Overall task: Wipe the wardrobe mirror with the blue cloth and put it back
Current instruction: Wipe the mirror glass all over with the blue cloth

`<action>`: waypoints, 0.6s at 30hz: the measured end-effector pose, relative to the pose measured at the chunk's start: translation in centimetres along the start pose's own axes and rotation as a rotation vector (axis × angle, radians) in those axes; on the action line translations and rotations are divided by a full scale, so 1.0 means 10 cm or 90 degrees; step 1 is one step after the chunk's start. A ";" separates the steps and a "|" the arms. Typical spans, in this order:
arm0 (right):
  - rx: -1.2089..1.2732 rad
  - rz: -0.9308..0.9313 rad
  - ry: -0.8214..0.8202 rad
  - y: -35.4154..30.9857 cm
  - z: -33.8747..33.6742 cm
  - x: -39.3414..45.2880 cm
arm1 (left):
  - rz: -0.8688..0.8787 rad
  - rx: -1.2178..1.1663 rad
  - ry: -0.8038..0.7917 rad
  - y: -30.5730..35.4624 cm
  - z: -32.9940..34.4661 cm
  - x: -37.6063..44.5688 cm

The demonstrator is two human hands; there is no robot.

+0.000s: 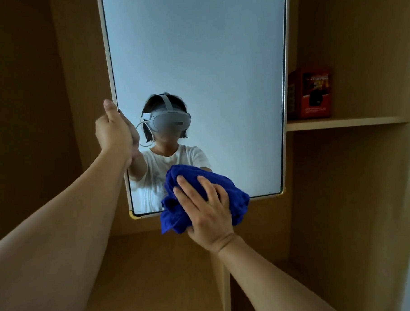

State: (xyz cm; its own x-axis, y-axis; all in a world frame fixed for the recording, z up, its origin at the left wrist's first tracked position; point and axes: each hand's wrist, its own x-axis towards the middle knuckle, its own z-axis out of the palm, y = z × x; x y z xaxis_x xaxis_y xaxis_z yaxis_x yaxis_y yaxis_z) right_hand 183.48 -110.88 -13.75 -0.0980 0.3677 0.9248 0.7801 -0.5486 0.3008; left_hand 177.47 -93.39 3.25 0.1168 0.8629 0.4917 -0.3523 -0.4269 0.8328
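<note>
Blue cloth (204, 197) pressed on mirror (195, 73) by spread right hand (207, 209); left hand (113, 131) seemingly grips its edge.

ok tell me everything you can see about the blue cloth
The blue cloth is a deep royal blue, soft-looking fabric, bunched into a loose wad with folds and a corner hanging down. It sits against the lower edge of the wardrobe mirror, overlapping its bottom frame. The right hand presses it to the glass, fingers spread over it. The left hand does not touch it.
</note>
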 end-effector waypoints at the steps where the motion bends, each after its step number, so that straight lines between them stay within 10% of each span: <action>1: -0.004 -0.016 -0.008 0.02 0.00 -0.01 | -0.008 -0.020 0.021 -0.02 0.00 0.00; 18: -0.055 0.022 0.014 0.70 -0.06 -0.28 | 0.008 0.033 0.028 -0.12 -0.10 -0.17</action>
State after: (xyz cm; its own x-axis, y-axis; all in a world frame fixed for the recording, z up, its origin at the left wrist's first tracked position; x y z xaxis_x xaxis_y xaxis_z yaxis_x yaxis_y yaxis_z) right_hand 188.86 -116.15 -14.09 -0.0854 0.3313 0.9397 0.7273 -0.6239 0.2860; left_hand 176.77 -94.10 1.16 0.0708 0.8679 0.4916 -0.3055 -0.4503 0.8390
